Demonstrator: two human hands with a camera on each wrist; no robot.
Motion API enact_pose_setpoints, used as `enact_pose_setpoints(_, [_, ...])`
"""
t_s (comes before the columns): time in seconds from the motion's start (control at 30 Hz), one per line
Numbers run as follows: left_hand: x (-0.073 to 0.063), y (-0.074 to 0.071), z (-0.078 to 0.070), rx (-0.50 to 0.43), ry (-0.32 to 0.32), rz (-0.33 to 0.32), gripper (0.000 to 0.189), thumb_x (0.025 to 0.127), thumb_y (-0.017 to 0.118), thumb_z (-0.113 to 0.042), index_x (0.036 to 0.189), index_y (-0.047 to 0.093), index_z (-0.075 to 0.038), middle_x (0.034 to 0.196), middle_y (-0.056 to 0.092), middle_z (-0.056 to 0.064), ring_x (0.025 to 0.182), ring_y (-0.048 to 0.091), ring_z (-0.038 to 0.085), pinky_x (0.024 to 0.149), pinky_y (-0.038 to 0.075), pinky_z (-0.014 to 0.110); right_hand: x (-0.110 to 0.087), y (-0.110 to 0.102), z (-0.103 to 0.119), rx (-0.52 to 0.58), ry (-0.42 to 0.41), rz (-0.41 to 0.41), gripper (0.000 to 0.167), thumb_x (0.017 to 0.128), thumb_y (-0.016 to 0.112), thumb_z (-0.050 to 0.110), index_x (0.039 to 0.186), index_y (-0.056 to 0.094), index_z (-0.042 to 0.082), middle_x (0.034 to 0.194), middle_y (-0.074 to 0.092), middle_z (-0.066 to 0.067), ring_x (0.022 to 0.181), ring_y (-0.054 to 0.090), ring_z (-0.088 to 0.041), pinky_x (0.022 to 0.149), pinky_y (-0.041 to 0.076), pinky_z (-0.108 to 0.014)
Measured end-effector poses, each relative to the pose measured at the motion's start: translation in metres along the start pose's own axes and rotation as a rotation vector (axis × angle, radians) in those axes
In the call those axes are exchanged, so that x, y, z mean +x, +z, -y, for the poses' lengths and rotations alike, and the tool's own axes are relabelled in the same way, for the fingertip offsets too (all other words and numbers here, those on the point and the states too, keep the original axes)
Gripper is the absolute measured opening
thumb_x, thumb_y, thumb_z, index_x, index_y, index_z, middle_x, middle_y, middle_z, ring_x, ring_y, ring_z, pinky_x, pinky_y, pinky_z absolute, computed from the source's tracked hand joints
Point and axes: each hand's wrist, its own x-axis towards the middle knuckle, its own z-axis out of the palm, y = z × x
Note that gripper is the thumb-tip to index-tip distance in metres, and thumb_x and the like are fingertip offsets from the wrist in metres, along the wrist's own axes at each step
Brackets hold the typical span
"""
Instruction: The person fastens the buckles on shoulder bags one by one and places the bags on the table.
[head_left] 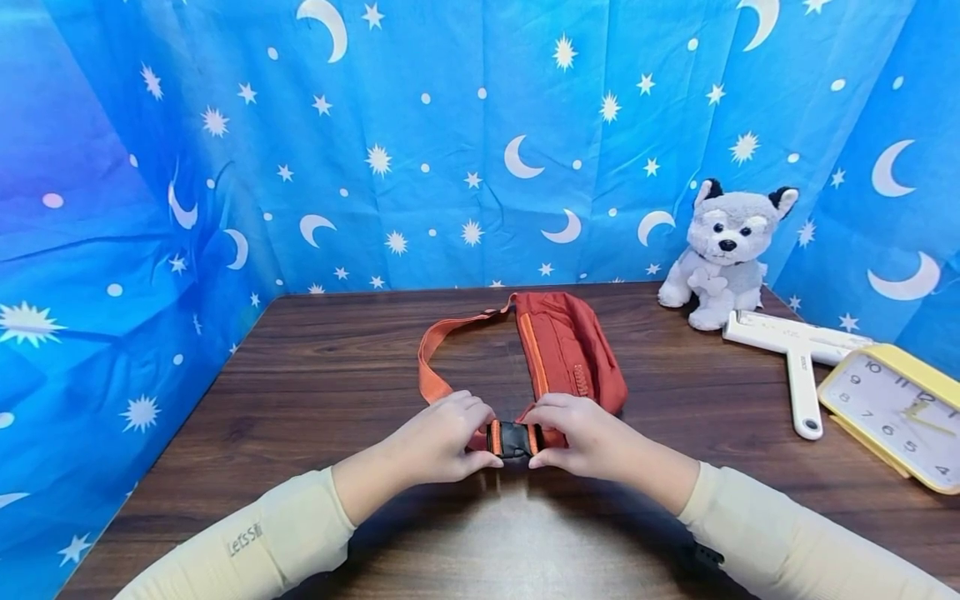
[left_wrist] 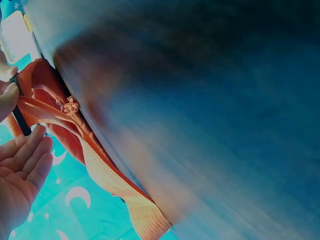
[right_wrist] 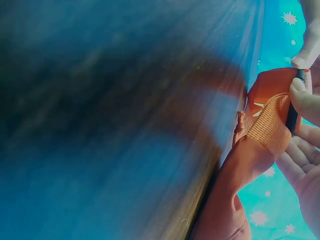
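Observation:
A rust-red waist bag (head_left: 581, 346) lies on the table, its orange strap (head_left: 431, 354) looping out to the left. At the near end, the black side-release buckle (head_left: 514, 439) appears joined and is raised off the table. My left hand (head_left: 442, 437) pinches the buckle's left end between thumb and fingers, beside the strap. On the other end, my right hand (head_left: 585, 435) pinches it the same way. The left wrist view shows the buckle (left_wrist: 21, 120) edge-on among the fingers; the right wrist view shows the webbing (right_wrist: 272, 122) beside it. Fingers hide both buckle ends.
A grey plush dog (head_left: 726, 250) sits at the back right of the brown wooden table (head_left: 337, 358). In front of it lie a white T-shaped tool (head_left: 802, 367) and a yellow-framed clock (head_left: 892, 417). Blue star-and-moon cloth (head_left: 450, 83) hangs behind and at the sides.

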Motion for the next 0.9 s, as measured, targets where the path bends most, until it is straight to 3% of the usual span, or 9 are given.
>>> enact_pose_setpoints(0.5, [-0.0001,-0.0003,0.0008,0.003,-0.011,0.021,0.040,0.080,0.074,-0.038,0.098,0.062,-0.004,0.085,0.059,0.001,0.079,0.051,0.013,0.071,0.044,0.025,0.0013,-0.0011,0.0031,0.002,0.052,0.034,0.038,0.069,0.084,0.022,0.098,0.066,0.005,0.090,0.060,-0.002,0.076,0.053,-0.011,0.068,0.047,-0.024])
enact_pose_setpoints(0.9, [0.0020,-0.0022,-0.0007,0.028,-0.019,0.023,0.041,0.079,0.075,-0.039,0.098,0.061,-0.005,0.086,0.059,0.001,0.079,0.051,0.013,0.070,0.045,0.025,0.0002,-0.0032,0.0037,-0.020,0.078,0.005,0.040,0.067,0.086,0.024,0.097,0.067,0.006,0.089,0.062,0.000,0.074,0.053,-0.009,0.065,0.047,-0.024])
